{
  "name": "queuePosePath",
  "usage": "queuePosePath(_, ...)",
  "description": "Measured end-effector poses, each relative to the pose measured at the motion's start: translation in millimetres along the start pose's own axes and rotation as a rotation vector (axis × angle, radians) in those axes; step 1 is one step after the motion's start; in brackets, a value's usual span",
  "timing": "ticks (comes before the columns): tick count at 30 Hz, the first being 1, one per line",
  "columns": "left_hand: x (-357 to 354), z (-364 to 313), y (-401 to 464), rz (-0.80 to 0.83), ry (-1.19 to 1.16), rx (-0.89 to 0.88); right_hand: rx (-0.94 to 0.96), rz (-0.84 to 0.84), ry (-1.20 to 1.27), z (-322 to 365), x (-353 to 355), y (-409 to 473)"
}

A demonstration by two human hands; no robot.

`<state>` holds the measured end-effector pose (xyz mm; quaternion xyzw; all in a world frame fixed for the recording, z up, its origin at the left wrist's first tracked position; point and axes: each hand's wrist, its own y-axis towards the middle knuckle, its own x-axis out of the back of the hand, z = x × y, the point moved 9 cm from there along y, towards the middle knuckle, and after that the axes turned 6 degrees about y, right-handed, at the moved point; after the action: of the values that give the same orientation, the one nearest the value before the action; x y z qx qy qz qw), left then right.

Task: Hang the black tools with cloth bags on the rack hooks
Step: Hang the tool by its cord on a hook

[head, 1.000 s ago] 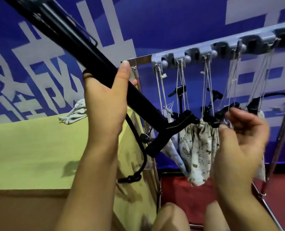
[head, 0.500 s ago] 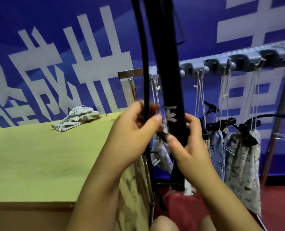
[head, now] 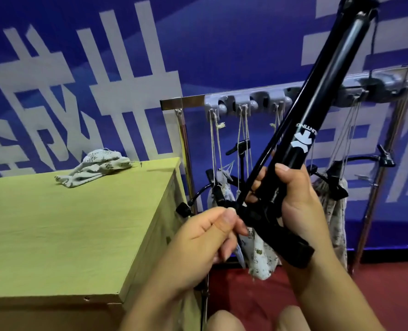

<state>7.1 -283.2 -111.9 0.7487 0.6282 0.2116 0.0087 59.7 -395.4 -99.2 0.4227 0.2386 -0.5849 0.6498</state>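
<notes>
- Tool [head: 317,120] sat in both hands at centre-right of frame: long black tube, long axis diagonal, base at lower centre, far end running out at upper right corner.
- Right hand [head: 296,199] wrapped around lower tube just under white logo, fingers curled on it; nearer to the rack of the two.
- Left hand [head: 205,237] at lower centre, thumb and fingers pinching black fitting at tool base, where a thin black cord [head: 265,158] ran up alongside the tube.
- Rack hooks [head: 245,103] lay behind tool, grey rail across upper-middle right; tube crossed in front of the rail, hiding some hooks.
- No cloth bag visibly tied to held tool; cannot tell.
- Hanging bags [head: 260,254] and strings below rail, directly behind hands, with other black tools among them; likely to snag a swing toward a hook.
- Loose cloth bag [head: 100,167] lay on yellow-green cabinet [head: 55,235] at left, well apart from hands.
- Judged: tool needed tipping toward the rail; right hand better placed to lead.
</notes>
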Motion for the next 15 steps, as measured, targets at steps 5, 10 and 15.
queuePosePath(5,1,2,-1,0.006,0.000,0.018,0.030,-0.002,-0.113,5,-2,-8)
queuePosePath(10,2,5,-1,0.025,0.018,0.039,0.056,-0.023,-0.118,3,-1,-8)
queuePosePath(15,-4,5,-1,0.046,0.012,0.015,0.073,-0.078,-0.275,4,10,-9)
